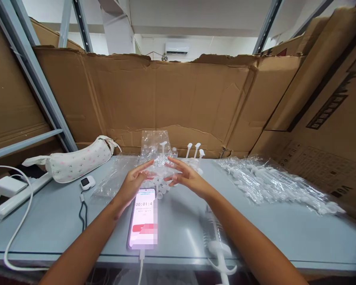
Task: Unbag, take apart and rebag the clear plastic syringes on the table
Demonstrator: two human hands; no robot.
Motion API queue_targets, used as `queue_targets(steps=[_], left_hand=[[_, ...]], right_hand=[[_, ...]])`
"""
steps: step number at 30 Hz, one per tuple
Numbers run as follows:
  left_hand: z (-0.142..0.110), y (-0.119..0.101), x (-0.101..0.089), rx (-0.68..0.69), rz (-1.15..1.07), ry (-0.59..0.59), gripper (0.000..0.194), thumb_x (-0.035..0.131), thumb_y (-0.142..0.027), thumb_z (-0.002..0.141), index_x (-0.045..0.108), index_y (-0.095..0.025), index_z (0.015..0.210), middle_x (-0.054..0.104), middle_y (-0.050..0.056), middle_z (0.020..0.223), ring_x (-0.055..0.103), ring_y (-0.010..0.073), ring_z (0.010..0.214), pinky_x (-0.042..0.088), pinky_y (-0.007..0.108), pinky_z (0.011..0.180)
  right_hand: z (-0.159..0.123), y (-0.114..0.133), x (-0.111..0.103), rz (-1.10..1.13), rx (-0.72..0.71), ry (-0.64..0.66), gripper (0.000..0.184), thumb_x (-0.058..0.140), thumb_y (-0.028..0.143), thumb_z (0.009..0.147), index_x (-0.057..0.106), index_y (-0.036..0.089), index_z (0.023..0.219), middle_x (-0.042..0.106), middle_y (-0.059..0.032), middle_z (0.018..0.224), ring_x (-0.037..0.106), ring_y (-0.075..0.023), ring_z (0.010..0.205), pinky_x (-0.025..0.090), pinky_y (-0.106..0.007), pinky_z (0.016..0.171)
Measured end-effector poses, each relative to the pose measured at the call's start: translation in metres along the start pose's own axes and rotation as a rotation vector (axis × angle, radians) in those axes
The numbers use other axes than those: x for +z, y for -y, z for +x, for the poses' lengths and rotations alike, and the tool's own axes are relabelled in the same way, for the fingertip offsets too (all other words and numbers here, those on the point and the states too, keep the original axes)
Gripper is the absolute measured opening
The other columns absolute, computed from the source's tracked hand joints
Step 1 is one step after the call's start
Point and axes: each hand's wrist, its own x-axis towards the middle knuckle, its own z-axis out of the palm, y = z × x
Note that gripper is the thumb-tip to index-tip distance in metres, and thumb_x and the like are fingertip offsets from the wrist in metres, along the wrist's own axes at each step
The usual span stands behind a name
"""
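Note:
My left hand (135,180) reaches forward with its fingers stretched out and apart. Opposite it, my right hand (187,177) has its fingers spread too, and neither appears to hold anything. Small white plastic parts (160,193) lie in a heap between and beyond the fingertips. A clear plastic bag (154,138) stands up behind them; where it meets the heap is hard to make out. White stemmed pieces (197,148) stick up behind my right hand. Below my right forearm lies a large clear syringe-like tube with a white plunger (220,249), partly hidden by the arm.
A lit phone (142,221) showing a timer lies on the grey table (178,241), cabled. At left are a patterned pouch (80,161), a small white device (87,182) and a power strip (20,200). Bagged white parts (273,180) lie right. Cardboard (166,95) walls the back.

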Motion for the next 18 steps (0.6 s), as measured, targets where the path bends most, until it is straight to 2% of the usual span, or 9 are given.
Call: queue_targets(steps=[4,6,9,12,14,16,18], left_hand=[[-0.002,-0.001,0.001,-0.034,-0.063,-0.015,0.043,0.059,-0.021,0.077,0.060,-0.020,0.120,0.057,0.010,0.129,0.068,0.0206,0.090,0.051,0.033,0.080],[-0.003,-0.003,-0.001,-0.054,-0.067,-0.029,0.048,0.057,-0.018,0.076,0.056,-0.019,0.124,0.057,0.011,0.129,0.068,0.0183,0.085,0.052,0.031,0.077],[-0.005,-0.010,-0.010,-0.018,-0.021,-0.108,0.054,0.055,-0.016,0.076,0.050,-0.019,0.129,0.051,0.012,0.134,0.068,0.0141,0.078,0.053,0.028,0.073],[-0.010,-0.015,-0.033,0.063,0.078,-0.222,0.060,0.053,-0.015,0.074,0.047,-0.024,0.132,0.042,0.011,0.142,0.067,0.0114,0.070,0.053,0.027,0.068],[-0.016,-0.015,-0.054,0.065,0.141,-0.291,0.063,0.053,-0.015,0.071,0.045,-0.028,0.133,0.038,0.011,0.145,0.067,0.0108,0.067,0.053,0.025,0.063],[-0.023,-0.011,-0.077,-0.005,0.181,-0.320,0.069,0.053,-0.014,0.067,0.042,-0.029,0.134,0.034,0.012,0.146,0.067,0.0116,0.066,0.053,0.024,0.057],[-0.028,-0.003,-0.098,-0.096,0.203,-0.342,0.075,0.055,-0.014,0.063,0.040,-0.028,0.135,0.031,0.014,0.147,0.068,0.0121,0.065,0.053,0.024,0.055]], right_hand=[[0.003,-0.005,0.001,-0.067,-0.016,-0.129,0.033,0.060,0.037,0.082,0.064,0.025,0.112,0.066,-0.0071,0.111,0.066,-0.0159,0.080,0.055,-0.038,0.077],[0.003,-0.006,0.001,-0.119,-0.022,-0.145,0.029,0.060,0.035,0.082,0.067,0.024,0.107,0.069,-0.0054,0.098,0.065,-0.0142,0.075,0.054,-0.035,0.073],[-0.001,-0.001,0.002,-0.257,-0.052,-0.115,0.029,0.056,0.032,0.084,0.065,0.025,0.111,0.069,-0.0047,0.095,0.064,-0.0146,0.074,0.053,-0.034,0.071],[-0.014,0.008,0.004,-0.514,-0.093,-0.106,0.028,0.054,0.027,0.085,0.065,0.028,0.111,0.070,-0.0044,0.098,0.064,-0.0179,0.078,0.052,-0.037,0.073],[-0.027,0.013,0.005,-0.705,-0.098,-0.060,0.028,0.053,0.026,0.086,0.065,0.031,0.111,0.070,-0.0040,0.100,0.065,-0.0205,0.082,0.051,-0.039,0.075],[-0.044,0.016,0.005,-0.882,-0.090,-0.006,0.030,0.052,0.026,0.087,0.064,0.032,0.113,0.070,-0.0048,0.103,0.065,-0.0235,0.088,0.050,-0.042,0.078],[-0.064,0.018,0.004,-1.048,-0.089,-0.019,0.031,0.052,0.025,0.087,0.063,0.030,0.115,0.069,-0.0067,0.106,0.063,-0.0269,0.095,0.049,-0.046,0.082]])
